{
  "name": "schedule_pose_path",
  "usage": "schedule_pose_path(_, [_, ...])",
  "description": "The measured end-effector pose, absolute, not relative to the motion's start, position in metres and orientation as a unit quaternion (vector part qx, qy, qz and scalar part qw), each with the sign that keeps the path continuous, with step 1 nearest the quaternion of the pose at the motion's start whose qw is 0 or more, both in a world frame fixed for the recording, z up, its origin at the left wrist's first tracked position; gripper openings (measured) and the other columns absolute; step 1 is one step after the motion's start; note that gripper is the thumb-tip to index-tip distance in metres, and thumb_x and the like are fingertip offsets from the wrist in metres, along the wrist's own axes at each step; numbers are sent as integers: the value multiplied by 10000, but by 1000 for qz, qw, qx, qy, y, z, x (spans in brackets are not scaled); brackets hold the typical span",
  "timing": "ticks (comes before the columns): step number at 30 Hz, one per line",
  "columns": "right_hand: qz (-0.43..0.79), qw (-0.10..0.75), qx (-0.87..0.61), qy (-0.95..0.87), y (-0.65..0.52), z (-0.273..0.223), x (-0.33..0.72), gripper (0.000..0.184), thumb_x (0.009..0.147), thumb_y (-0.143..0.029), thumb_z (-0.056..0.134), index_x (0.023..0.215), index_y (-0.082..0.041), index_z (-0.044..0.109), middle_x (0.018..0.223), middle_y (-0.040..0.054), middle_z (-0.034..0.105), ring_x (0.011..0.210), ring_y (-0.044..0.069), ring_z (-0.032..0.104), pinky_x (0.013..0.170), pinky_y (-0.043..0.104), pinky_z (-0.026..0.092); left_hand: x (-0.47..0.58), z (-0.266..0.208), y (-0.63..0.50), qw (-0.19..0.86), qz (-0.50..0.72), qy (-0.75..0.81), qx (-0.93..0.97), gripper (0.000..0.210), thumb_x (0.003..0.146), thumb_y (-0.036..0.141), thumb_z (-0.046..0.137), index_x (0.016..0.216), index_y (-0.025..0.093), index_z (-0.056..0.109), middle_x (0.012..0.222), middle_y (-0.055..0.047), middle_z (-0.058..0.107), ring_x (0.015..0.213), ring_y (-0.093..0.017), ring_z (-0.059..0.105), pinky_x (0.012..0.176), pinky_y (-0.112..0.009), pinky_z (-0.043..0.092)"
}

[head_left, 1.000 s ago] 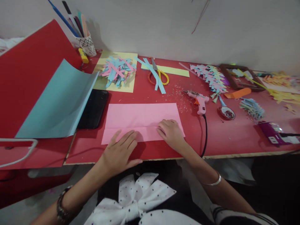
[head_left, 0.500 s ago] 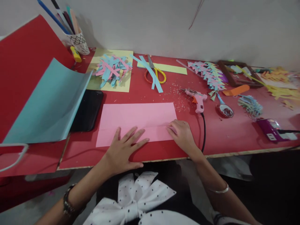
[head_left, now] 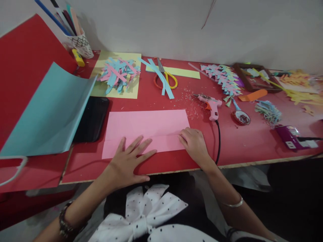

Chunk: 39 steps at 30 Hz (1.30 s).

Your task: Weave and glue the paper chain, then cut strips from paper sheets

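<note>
A sheet of pink paper (head_left: 146,124) lies flat on the red table (head_left: 174,160), near its front edge, with a crease running along its length. The left hand (head_left: 126,167) is spread wide, its fingertips resting on the near strip below the crease, thumb over the table edge. The right hand (head_left: 195,144) is curled at the paper's right end, fingertips close together on the crease; whether they pinch the paper I cannot tell. Left of the sheet is a black flat device (head_left: 92,121), partly behind a bent blue sheet (head_left: 50,114). To the right lies a pink glue gun (head_left: 213,107). Beyond are yellow-handled scissors (head_left: 174,80) and cut paper strips (head_left: 118,75) heaped on a yellow sheet (head_left: 132,92). Farther right, any print on a purple box (head_left: 290,137) is too small to read.
</note>
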State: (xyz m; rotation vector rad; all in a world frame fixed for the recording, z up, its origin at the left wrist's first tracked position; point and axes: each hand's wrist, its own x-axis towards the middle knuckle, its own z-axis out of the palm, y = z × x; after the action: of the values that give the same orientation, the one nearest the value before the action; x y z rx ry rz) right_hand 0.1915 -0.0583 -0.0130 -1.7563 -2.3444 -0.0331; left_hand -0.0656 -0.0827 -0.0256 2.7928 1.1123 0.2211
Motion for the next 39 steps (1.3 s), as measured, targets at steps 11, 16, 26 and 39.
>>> schedule_pose_path(11, [-38,99,-581,-807,-56,-15,196,287,899,-265,353,693,-193,540,664,33,547,624,167,467,617,278,275,-119,-26,-93,29,57,393,917,670,745,700,364,1333,381,319,1426,-22,341,1288,-288,311,1037,-486,172])
schedule_pose_path(16, [-57,68,-606,-791,-58,-12,192,231,873,-252,412,716,-188,568,698,48,573,669,185,489,662,302,322,-127,-26,-96,40,44,421,905,672,728,709,384,1321,397,333,1430,-23,333,1282,-300,321,1017,-488,225])
schedule_pose_path(26, [-25,110,-402,-909,-95,-12,114,302,892,-229,400,1153,-268,548,1136,57,582,1062,187,472,960,376,299,-128,-29,-94,41,48,399,915,694,732,676,422,1342,366,309,1448,-33,296,1316,-297,255,1006,-438,284])
schedule_pose_path(39, [32,142,-449,-881,-97,-10,147,272,863,-387,467,1046,-306,651,1152,67,580,1057,207,477,941,409,348,-129,-23,-94,43,9,403,914,695,727,660,450,1341,364,311,1459,-31,269,1317,-305,253,997,-434,307])
